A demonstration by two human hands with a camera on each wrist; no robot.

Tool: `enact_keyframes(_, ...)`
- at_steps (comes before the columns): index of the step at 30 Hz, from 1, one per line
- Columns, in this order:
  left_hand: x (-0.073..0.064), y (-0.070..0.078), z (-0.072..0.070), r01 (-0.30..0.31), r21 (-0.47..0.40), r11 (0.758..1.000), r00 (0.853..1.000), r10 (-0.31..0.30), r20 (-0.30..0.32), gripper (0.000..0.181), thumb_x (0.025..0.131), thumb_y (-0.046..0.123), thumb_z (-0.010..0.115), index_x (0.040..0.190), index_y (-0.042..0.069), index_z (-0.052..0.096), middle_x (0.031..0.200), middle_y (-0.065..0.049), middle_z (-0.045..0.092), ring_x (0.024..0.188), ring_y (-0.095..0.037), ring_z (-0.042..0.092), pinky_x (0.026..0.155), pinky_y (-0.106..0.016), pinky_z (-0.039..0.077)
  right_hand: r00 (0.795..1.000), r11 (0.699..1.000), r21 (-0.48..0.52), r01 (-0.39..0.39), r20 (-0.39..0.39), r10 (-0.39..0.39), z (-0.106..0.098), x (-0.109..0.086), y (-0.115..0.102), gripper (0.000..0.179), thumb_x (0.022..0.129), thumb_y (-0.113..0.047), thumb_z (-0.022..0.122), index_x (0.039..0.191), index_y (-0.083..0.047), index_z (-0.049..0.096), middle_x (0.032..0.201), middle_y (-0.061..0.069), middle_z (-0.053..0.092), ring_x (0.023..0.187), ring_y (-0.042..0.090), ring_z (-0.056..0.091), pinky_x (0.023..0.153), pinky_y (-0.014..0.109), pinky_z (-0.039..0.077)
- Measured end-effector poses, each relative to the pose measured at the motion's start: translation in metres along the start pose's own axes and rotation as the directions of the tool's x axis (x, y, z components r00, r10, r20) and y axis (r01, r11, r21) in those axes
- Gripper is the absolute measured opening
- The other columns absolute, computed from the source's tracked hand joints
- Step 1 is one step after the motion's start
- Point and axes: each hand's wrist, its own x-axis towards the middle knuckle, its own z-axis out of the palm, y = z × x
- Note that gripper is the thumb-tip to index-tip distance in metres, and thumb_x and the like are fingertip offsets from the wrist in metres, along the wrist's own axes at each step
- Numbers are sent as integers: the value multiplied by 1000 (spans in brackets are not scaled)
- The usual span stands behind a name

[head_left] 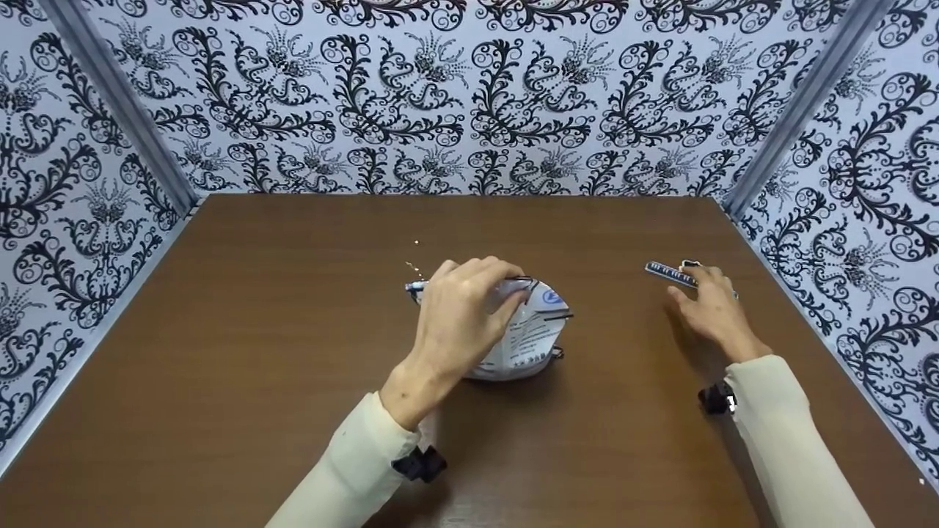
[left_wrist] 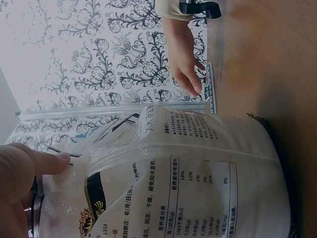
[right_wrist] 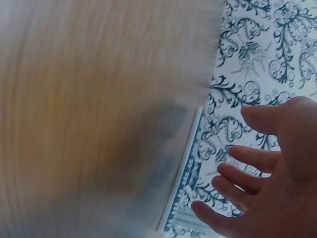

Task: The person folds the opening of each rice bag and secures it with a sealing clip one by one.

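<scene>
Patterned wall point(head_left: 535, 95): encloses the far edge and both sides of the desk.
Desk point(head_left: 242, 352): brown, bears the bag and strip.
Bag point(head_left: 532, 337): printed, near desk centre, under the left hand.
Left hand point(head_left: 455, 315): pinches the bag's top between thumb and fingers.
Right hand point(head_left: 717, 312): fingers spread, holding nothing; contact with the strip cannot be told.
Strip point(head_left: 666, 273): right of the bag, partly behind the right hand, the nearer one; long axis runs left to right, right end closer to the person.
</scene>
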Motion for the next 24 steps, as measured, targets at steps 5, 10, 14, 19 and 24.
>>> enact_keyframes(5, 0, 0, 1, -8, 5, 1000, 1000, 8, -8, 17, 87, 22, 84, 103, 17, 79, 96, 6, 80, 88, -10, 75, 69, -30, 44, 998, 1000, -10, 0, 58, 1, -7, 5, 15, 59, 106, -17, 55, 150, 17, 35, 149, 46, 33, 137, 65, 32, 115, 74, 26)
enact_keyframes(10, -1, -1, 2, -2, 5, 1000, 1000, 2, -10, 18, 87, 22, 85, 102, 17, 79, 95, 6, 80, 88, -10, 75, 70, -29, 44, 992, 1000, -13, -23, 120, 25, -9, 6, 25, 64, 106, -17, 53, 154, 17, 28, 151, 48, 30, 141, 66, 30, 118, 72, 24)
enact_keyframes(14, 0, -1, 2, -4, 8, 1000, 1000, 4, -8, 17, 87, 22, 84, 102, 17, 79, 96, 6, 80, 88, -10, 75, 70, -29, 44, 991, 999, -13, -29, 132, 30, -8, 8, 28, 64, 105, -16, 55, 154, 17, 28, 151, 48, 31, 141, 66, 30, 119, 71, 25)
enact_keyframes(19, 1, -2, 2, -4, 9, 1000, 1000, 4, -12, 16, 87, 21, 84, 102, 17, 79, 95, 6, 80, 87, -10, 75, 69, -29, 44, 997, 1000, -20, 1, 78, 1, -6, 11, 30, 59, 103, -12, 59, 150, 16, 37, 144, 46, 41, 133, 63, 42, 115, 71, 31)
enact_keyframes(24, 1, -2, 3, -7, 6, 1000, 1000, 7, -16, 16, 87, 21, 84, 101, 17, 79, 94, 6, 80, 86, -10, 75, 69, -30, 44, 999, 999, -38, -15, 36, 17, -5, 13, 34, 57, 102, -15, 62, 147, 13, 42, 146, 42, 39, 131, 61, 43, 108, 75, 35)
